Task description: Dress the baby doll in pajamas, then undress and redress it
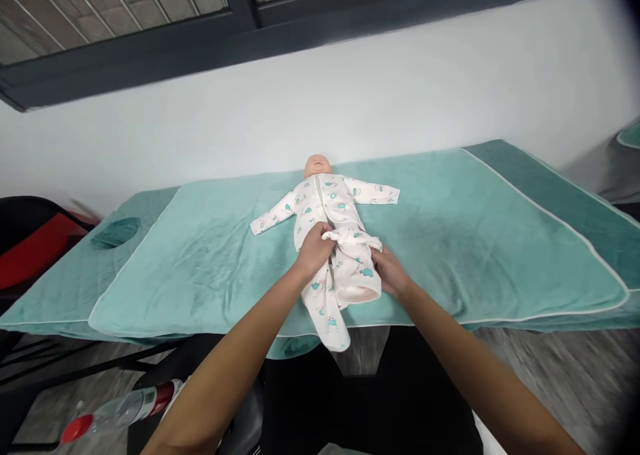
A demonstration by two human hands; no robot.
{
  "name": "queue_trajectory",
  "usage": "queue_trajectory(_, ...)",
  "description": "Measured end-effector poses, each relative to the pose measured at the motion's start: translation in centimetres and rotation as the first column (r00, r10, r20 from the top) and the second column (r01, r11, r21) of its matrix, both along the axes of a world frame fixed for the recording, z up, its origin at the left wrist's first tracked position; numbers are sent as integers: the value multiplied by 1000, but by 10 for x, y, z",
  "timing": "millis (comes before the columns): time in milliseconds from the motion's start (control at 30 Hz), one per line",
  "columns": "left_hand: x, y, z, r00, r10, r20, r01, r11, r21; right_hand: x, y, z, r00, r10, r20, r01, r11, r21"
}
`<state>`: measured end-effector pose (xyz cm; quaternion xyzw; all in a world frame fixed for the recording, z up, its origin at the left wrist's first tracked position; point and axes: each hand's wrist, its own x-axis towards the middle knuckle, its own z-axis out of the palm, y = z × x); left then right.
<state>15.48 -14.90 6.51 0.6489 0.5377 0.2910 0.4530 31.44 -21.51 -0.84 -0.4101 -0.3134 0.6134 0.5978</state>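
A baby doll [318, 165] lies on its back on a teal towel [450, 242], dressed in a white printed sleepsuit [333, 208] with sleeves spread out. My left hand [314, 248] is closed, pinching the sleepsuit fabric at the doll's waist. My right hand [389, 272] grips the bunched right leg of the sleepsuit at the doll's hip. The other suit leg [330, 322] hangs over the table's front edge.
The towel covers a long padded table [575, 202] with a face hole [116, 232] at the left end, set against a white wall. A plastic bottle with a red cap [117, 412] lies on the floor at lower left. A red and black seat [30, 242] stands at the left.
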Motion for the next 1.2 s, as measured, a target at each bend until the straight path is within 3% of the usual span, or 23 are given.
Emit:
queue_trajectory(100,-1,3,-3,999,-38,-27,40,997,73,4,9,1,996,-48,71,47,999,18)
queue_trajectory(267,-11,-5,-8,997,-41,58,45,997,-67,19,43,7,887,-230,399,166,968,189)
queue_trajectory(400,-20,-8,1,990,-89,108,88,996,9,21,66,10,877,-305,371,222,942,251)
queue_trajectory(467,-29,0,10,955,-155,253,176,982,-65,19,71,8,901,-283,329,213,949,233)
queue_trajectory(567,-43,25,23,819,-166,550,280,951,-129,18,71,0,928,-212,305,165,971,172)
queue_trajectory(667,-49,54,22,689,-169,705,331,939,-98,22,69,-6,944,-135,301,98,986,133)
queue_trajectory(800,-40,78,-9,589,-114,800,322,941,-103,38,71,13,892,-77,446,-62,955,289)
queue_trajectory(867,-34,81,-28,531,-64,845,294,949,-113,44,77,38,798,30,602,-279,904,324)
queue_trajectory(933,-30,81,-43,472,-18,882,264,957,-121,43,89,66,656,220,722,-506,838,205)
queue_trajectory(1033,-31,79,-55,417,49,908,198,970,-143,21,114,96,413,375,830,-631,775,-36)
queue_trajectory(1100,-35,78,-59,414,93,906,162,971,-174,0,127,100,324,456,829,-699,706,-116)
queue_trajectory(1133,-37,78,-61,417,112,902,148,971,-188,-9,132,98,330,487,809,-725,680,-113)
queue_trajectory(1200,-42,79,-64,432,135,892,121,971,-206,-23,136,88,443,535,719,-731,680,-55)
